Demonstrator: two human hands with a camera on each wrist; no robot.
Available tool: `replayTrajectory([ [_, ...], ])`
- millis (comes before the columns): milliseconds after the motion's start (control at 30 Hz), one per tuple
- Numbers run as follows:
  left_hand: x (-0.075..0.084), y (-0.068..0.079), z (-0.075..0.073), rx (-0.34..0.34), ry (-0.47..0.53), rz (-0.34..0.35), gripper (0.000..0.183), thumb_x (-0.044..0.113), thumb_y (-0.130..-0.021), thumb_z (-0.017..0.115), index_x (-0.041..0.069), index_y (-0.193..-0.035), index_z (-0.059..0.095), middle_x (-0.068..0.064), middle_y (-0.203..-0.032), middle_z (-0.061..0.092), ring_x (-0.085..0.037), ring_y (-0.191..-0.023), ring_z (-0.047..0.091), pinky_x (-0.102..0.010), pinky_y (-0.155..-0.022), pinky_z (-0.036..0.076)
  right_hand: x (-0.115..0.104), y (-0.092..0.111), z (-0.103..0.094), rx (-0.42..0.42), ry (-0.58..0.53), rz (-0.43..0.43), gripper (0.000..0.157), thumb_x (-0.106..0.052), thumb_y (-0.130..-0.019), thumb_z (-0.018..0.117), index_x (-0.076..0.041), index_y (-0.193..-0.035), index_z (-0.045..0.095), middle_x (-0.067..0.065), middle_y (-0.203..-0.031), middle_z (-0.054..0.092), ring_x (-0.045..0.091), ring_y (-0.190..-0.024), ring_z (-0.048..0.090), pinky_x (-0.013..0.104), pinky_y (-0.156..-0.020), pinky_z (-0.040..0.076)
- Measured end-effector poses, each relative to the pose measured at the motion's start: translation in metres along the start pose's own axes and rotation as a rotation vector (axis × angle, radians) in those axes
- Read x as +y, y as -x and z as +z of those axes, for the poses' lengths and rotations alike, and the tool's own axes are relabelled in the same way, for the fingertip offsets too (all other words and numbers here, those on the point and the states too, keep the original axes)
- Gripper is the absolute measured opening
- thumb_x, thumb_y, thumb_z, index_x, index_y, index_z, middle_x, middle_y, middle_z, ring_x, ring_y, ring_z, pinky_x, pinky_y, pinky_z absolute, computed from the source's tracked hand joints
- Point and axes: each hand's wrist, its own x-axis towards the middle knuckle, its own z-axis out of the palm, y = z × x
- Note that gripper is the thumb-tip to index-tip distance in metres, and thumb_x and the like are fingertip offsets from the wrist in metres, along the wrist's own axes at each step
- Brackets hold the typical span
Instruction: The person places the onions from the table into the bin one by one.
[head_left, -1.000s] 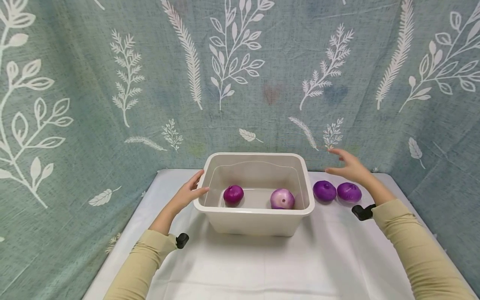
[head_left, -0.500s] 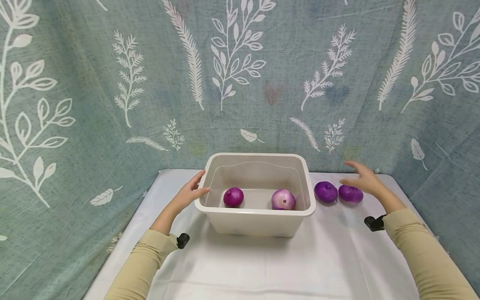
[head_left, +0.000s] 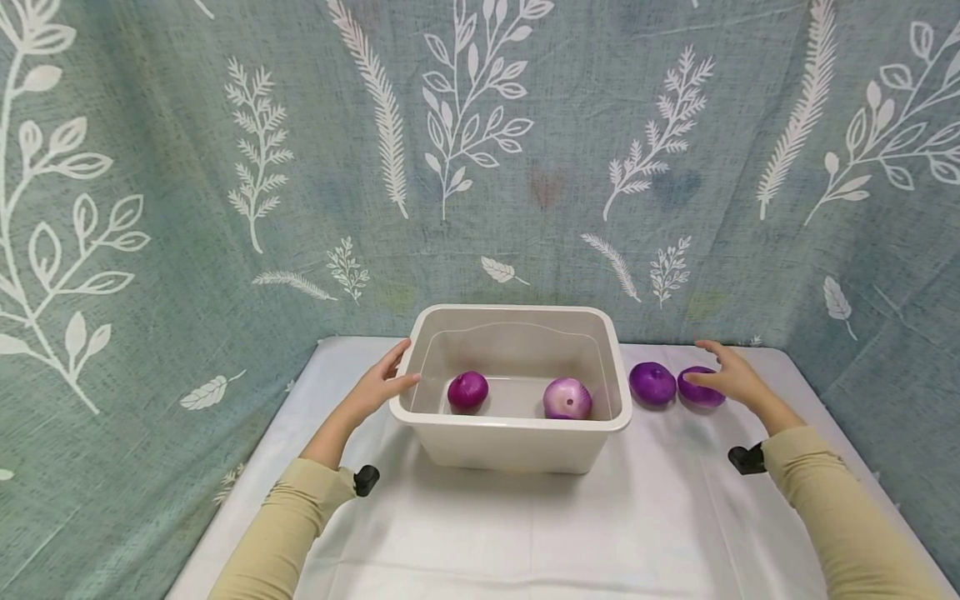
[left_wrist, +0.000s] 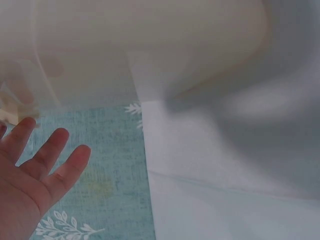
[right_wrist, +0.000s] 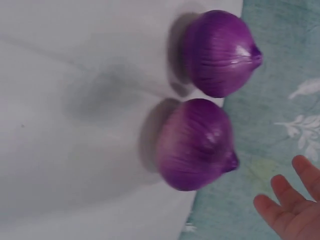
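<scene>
A pale grey plastic bin (head_left: 510, 446) stands at the back middle of the table. Inside it lie a dark magenta onion (head_left: 467, 392) on the left and a paler purple-white onion (head_left: 567, 399) on the right. My left hand (head_left: 372, 390) is at the bin's left rim, fingers spread in the left wrist view, thumb overlapping the rim in the head view. Right of the bin, two purple onions sit side by side: a left one (head_left: 652, 384) and a right one (head_left: 699, 388). Over the right one hovers my right hand (head_left: 733, 377), fingers extended, its thumb overlapping that onion.
A white cloth (head_left: 480, 533) covers the table. Green-blue fabric (head_left: 540, 150) with white leaf prints hangs behind the table and on both sides. Small black wrist cameras (head_left: 366, 481) sit by each sleeve cuff.
My right hand has moved right, away from the bin's side, and lowered to the right-hand purple onion. The left hand, the bin and all the onions stay where they were.
</scene>
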Motion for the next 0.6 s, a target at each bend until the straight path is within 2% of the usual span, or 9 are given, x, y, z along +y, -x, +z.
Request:
replayTrajectory([
  [333,0.001,0.001,0.0,0.007,0.001,-0.007,0.072,0.019,-0.091,0.055,0.009,-0.148,0.012,-0.021,-0.149,0.021,-0.04,-0.129,0.033,-0.053,-0.098,0.036,0.027,-0.001,0.02,0.057,-0.081,0.001,0.077,-0.026,-0.082,0.067,0.012,-0.136,0.027,0.037,-0.138,0.023,0.054,-0.126,0.02,0.063,-0.1,0.02],
  [500,0.0,0.001,0.0,0.005,0.009,0.003,0.072,0.018,-0.091,0.054,0.008,-0.148,0.012,-0.022,-0.147,0.023,-0.041,-0.128,0.035,-0.052,-0.098,0.037,0.038,-0.002,0.028,0.09,-0.091,-0.018,0.075,-0.022,-0.08,0.068,0.014,-0.133,0.029,0.038,-0.135,0.028,0.053,-0.124,0.025,0.062,-0.099,0.023],
  [600,0.0,0.001,0.0,0.002,0.014,0.002,0.071,0.019,-0.091,0.054,0.009,-0.148,0.013,-0.022,-0.148,0.023,-0.04,-0.128,0.035,-0.052,-0.098,0.037,0.042,-0.001,0.033,0.111,-0.056,-0.038,0.071,-0.02,-0.079,0.068,0.016,-0.129,0.034,0.039,-0.13,0.034,0.052,-0.12,0.031,0.06,-0.097,0.028],
])
